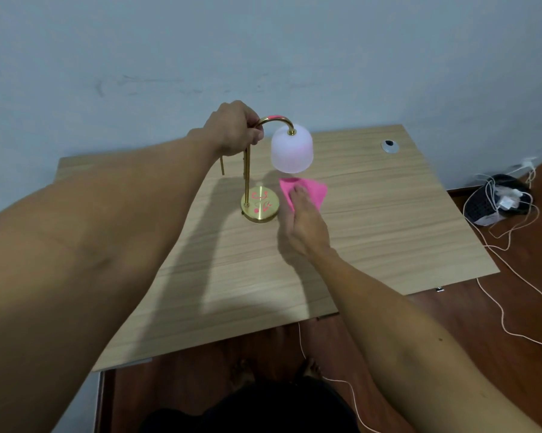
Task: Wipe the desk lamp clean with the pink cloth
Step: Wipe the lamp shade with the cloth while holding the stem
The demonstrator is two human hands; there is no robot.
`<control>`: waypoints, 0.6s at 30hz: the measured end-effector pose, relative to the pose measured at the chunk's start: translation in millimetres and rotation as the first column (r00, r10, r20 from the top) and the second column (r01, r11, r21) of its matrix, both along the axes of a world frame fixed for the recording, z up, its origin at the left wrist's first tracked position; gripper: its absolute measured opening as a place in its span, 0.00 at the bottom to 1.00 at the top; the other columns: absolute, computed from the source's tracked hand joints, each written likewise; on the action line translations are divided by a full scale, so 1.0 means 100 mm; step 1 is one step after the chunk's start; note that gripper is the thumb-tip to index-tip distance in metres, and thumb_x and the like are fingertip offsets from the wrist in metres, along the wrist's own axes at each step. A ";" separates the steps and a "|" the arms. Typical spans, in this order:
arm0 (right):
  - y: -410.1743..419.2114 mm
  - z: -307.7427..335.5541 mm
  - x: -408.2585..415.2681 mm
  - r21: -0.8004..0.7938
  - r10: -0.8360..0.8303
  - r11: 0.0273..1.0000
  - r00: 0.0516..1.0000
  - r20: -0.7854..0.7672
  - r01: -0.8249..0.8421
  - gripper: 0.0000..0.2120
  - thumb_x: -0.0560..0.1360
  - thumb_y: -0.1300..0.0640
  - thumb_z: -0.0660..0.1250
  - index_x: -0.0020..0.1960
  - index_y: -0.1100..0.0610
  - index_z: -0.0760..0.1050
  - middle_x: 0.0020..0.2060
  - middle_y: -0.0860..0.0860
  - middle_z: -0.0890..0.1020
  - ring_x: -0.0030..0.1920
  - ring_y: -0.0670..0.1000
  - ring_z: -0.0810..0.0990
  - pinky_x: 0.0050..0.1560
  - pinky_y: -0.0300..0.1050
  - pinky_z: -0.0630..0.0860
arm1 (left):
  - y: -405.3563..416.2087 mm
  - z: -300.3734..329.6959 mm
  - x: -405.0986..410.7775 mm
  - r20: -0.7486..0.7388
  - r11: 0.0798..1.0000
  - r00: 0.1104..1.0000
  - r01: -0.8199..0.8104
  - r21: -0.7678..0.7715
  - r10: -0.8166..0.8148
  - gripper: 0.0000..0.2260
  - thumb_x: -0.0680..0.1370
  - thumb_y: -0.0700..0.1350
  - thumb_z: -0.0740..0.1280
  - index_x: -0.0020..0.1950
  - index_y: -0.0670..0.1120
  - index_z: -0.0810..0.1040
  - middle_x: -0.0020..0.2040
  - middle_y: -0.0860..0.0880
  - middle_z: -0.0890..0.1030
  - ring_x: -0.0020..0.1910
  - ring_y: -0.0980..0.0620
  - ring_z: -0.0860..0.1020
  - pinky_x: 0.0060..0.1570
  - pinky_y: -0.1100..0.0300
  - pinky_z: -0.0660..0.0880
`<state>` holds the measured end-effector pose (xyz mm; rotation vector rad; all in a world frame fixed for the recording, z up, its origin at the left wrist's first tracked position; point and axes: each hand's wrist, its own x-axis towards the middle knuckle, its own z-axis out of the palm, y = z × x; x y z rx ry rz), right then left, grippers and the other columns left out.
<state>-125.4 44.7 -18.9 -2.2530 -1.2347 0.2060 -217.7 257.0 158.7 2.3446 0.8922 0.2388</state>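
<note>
A brass desk lamp stands on the wooden desk, with a round gold base marked with pink squiggles, a thin upright stem and a frosted white shade hanging from a curved neck. My left hand is closed around the top of the stem where the neck bends. The pink cloth lies flat on the desk just right of the base, under the shade. My right hand rests on the cloth with its fingers over the near part of it.
A cable hole with a grey ring is at the desk's far right. On the brown floor to the right sits a black mesh basket with chargers and white cords trailing out. A pale wall stands behind the desk.
</note>
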 end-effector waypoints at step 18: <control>0.56 0.52 -0.24 0.371 -0.040 0.927 0.999 -0.036 0.051 0.32 0.84 0.61 0.55 0.84 0.59 0.44 0.84 0.56 0.45 0.84 0.60 0.41 0.82 0.62 0.47 | 0.02 -0.03 0.00 0.011 1.000 1.000 -0.001 0.007 0.001 0.05 0.79 0.46 0.70 0.45 0.50 0.85 0.44 0.49 0.86 0.48 0.48 0.84 0.54 0.51 0.81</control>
